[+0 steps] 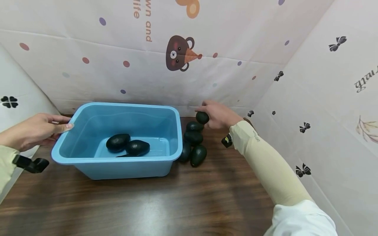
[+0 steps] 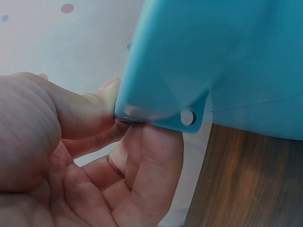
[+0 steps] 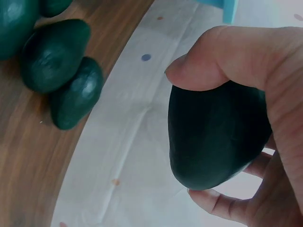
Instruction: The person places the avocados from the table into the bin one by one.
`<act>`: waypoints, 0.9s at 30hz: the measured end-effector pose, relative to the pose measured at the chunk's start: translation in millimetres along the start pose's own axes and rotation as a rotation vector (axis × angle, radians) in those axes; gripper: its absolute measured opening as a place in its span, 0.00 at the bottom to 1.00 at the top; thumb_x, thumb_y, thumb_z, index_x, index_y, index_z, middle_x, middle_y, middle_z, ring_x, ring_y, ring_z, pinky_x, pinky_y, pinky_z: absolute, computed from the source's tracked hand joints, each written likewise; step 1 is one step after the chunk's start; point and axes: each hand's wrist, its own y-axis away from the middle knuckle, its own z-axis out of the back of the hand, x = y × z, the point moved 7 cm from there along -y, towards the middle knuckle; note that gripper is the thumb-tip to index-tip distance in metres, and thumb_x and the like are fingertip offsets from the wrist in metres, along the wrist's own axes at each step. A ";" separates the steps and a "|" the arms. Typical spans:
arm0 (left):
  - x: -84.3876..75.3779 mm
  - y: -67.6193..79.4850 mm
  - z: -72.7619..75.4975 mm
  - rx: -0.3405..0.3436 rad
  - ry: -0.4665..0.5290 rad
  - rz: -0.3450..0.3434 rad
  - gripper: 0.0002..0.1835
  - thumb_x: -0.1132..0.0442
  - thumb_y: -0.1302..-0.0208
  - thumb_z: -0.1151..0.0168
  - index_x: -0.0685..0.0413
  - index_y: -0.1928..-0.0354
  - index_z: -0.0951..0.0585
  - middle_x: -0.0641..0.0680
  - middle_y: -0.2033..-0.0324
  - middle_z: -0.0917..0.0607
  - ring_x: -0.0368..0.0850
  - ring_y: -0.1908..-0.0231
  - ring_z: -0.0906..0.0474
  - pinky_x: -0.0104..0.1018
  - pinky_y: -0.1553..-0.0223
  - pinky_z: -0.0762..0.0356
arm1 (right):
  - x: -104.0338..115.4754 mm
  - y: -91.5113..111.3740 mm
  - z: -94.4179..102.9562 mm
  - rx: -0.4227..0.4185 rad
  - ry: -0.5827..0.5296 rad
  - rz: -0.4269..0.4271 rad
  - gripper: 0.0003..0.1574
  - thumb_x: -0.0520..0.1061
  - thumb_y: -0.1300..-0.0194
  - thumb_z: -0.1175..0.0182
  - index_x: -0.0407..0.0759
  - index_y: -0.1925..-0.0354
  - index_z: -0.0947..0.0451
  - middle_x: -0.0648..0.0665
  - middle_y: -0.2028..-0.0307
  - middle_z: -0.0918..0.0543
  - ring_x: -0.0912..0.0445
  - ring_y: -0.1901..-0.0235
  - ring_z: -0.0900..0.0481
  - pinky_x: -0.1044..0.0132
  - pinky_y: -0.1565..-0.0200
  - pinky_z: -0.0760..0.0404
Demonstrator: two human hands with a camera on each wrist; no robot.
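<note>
In the head view a blue plastic tub [image 1: 124, 160] stands on the table, several dark green avocados [image 1: 118, 143] lying on its floor. My left hand [image 1: 41, 131] grips the tub's left rim; the left wrist view shows thumb and curled fingers pinching the rim [image 2: 137, 90] beside a small holed tab. My right hand [image 1: 220, 114] holds an avocado [image 3: 213, 137] between thumb and fingers, raised above the table near the back wall. Just below it, several more avocados [image 1: 198, 155] lie in a cluster against the tub's right side.
A brown wooden table [image 1: 189, 203] carries everything. Behind it rises a white patterned wall covering [image 1: 141, 78], with further walls at the left and right [image 1: 325, 98]. Small black cameras [image 1: 32, 164] sit on both wrists.
</note>
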 end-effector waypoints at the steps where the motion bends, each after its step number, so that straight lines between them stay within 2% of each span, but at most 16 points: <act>1: 0.0 0.0 0.5 -0.002 -0.002 -0.002 0.42 0.48 0.16 0.54 0.81 0.24 0.53 0.65 0.58 0.11 0.51 0.63 0.11 0.55 0.59 0.09 | 2.6 -1.7 1.5 0.004 -0.001 0.006 0.46 0.42 0.43 0.28 0.53 0.26 0.28 0.43 0.42 0.25 0.49 0.50 0.26 0.56 0.52 0.18; 4: -0.2 -0.1 2.7 -0.011 -0.011 -0.007 0.43 0.48 0.16 0.54 0.81 0.24 0.53 0.68 0.56 0.12 0.51 0.63 0.11 0.55 0.59 0.09 | 10.9 -7.3 7.4 0.009 -0.003 0.025 0.46 0.43 0.41 0.28 0.53 0.26 0.28 0.43 0.42 0.25 0.49 0.50 0.27 0.57 0.53 0.17; 11: 1.6 0.8 3.2 -0.015 -0.003 0.005 0.42 0.49 0.16 0.53 0.81 0.24 0.52 0.61 0.60 0.11 0.50 0.63 0.12 0.54 0.59 0.09 | 32.2 -19.1 16.8 0.032 0.021 0.053 0.48 0.47 0.40 0.28 0.54 0.24 0.32 0.42 0.40 0.26 0.48 0.49 0.26 0.54 0.50 0.15; 20: -1.6 1.4 -1.6 -0.010 0.001 0.002 0.42 0.49 0.17 0.52 0.80 0.24 0.52 0.68 0.56 0.12 0.50 0.63 0.12 0.55 0.58 0.09 | 55.9 -31.0 22.3 0.030 -0.009 0.092 0.46 0.48 0.38 0.31 0.54 0.23 0.32 0.43 0.41 0.25 0.50 0.49 0.27 0.56 0.52 0.16; 27: -4.5 3.2 0.9 -0.009 -0.015 -0.003 0.40 0.52 0.17 0.51 0.80 0.24 0.51 0.66 0.57 0.13 0.49 0.63 0.13 0.55 0.58 0.09 | 77.8 -41.4 30.5 0.026 -0.012 0.129 0.46 0.51 0.36 0.30 0.53 0.23 0.33 0.43 0.41 0.25 0.50 0.48 0.26 0.55 0.49 0.16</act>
